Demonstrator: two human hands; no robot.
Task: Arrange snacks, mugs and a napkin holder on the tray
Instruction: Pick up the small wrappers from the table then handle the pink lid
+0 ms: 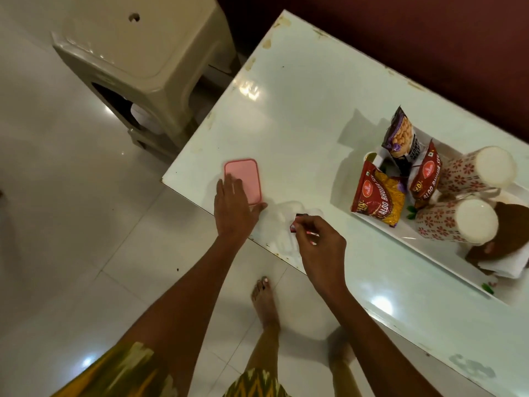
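A white tray (372, 222) at the right of the table holds two red snack packets (375, 196), a purple packet (400, 136), two patterned mugs (458, 222) lying on their sides and a brown napkin holder (506, 239) with white napkins. My left hand (233, 210) lies flat with fingers spread on a pink lid (243, 176) near the table's front-left corner. Beside it stands a clear plastic box (283, 224). My right hand (317, 239) pinches a small red-wrapped snack (297, 223) over that box.
The white table (300, 110) has chipped edges and stands against a dark red wall (429, 32). A beige plastic stool (134, 67) stands on the tiled floor left of the table. My bare feet (264, 302) are close to the table's front edge.
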